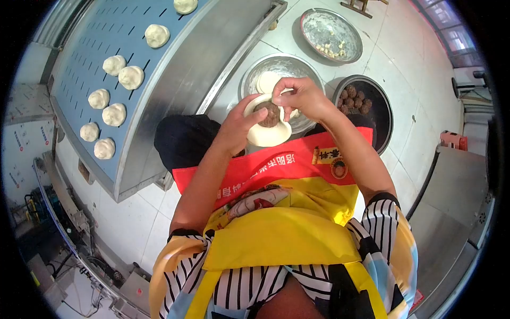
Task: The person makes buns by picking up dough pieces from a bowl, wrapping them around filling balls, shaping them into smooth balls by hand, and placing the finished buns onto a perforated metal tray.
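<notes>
My left hand (237, 126) cups a round, flat dough wrapper (265, 137) from its left side, the thumb resting on a brown ball of filling (269, 115) at its middle. With thumb and fingertips together, my right hand (304, 99) pinches the wrapper's upper right rim, which is lifted there. Below both hands stands a metal bowl (249, 80) with more pale dough rounds (267, 82) in it, partly covered by my hands and the wrapper.
Several closed buns (131, 77) sit on a blue slotted tray (79, 64) at the left. A dark-rimmed pot (385, 114) of brown filling balls (355, 101) stands right. Farther back is a floury basin (330, 34) with dough scraps. A metal cabinet (451, 191) flanks the right.
</notes>
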Demonstrator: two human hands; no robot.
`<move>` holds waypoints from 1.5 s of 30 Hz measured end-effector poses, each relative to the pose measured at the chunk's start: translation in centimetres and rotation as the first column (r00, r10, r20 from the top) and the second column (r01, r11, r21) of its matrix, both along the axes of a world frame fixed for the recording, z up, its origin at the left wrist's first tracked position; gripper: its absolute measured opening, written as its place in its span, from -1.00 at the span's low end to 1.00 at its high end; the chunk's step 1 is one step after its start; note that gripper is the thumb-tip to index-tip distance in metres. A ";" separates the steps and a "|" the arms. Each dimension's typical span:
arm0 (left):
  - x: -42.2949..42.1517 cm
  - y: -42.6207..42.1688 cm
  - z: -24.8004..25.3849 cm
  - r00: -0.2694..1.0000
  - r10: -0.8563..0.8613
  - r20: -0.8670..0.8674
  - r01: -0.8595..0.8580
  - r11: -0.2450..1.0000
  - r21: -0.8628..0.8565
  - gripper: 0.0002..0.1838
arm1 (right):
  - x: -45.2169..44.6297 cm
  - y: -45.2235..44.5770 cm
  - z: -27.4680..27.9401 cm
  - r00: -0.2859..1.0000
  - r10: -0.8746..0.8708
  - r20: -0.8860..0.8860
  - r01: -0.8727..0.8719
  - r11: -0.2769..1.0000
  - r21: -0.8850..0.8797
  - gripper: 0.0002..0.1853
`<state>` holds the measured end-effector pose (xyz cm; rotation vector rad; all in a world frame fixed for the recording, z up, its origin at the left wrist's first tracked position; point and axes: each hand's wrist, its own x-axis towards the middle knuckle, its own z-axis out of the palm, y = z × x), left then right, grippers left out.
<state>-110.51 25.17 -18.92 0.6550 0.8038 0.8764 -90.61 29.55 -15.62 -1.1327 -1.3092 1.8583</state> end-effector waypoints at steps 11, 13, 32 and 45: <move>0.4 0.0 1.1 0.981 -0.015 -0.196 0.034 0.995 0.092 -0.50 | -0.2 0.3 -0.2 0.991 0.050 0.125 -0.072 0.981 0.181 -0.91; -0.1 0.1 1.9 0.969 -0.091 -0.231 0.110 0.991 0.072 -0.48 | -0.1 0.1 -0.2 0.994 0.076 0.075 -0.095 0.947 0.306 -0.91; -1.1 1.6 0.2 0.829 0.060 -0.556 0.106 0.959 0.262 -0.57 | -1.1 -1.0 -0.6 0.941 -0.067 0.333 -0.095 0.888 0.449 -0.89; -2.0 1.3 0.0 0.738 0.020 -0.674 0.309 0.878 0.365 -0.61 | -1.2 -1.2 -0.8 0.949 0.041 0.313 -0.195 0.856 0.479 -0.91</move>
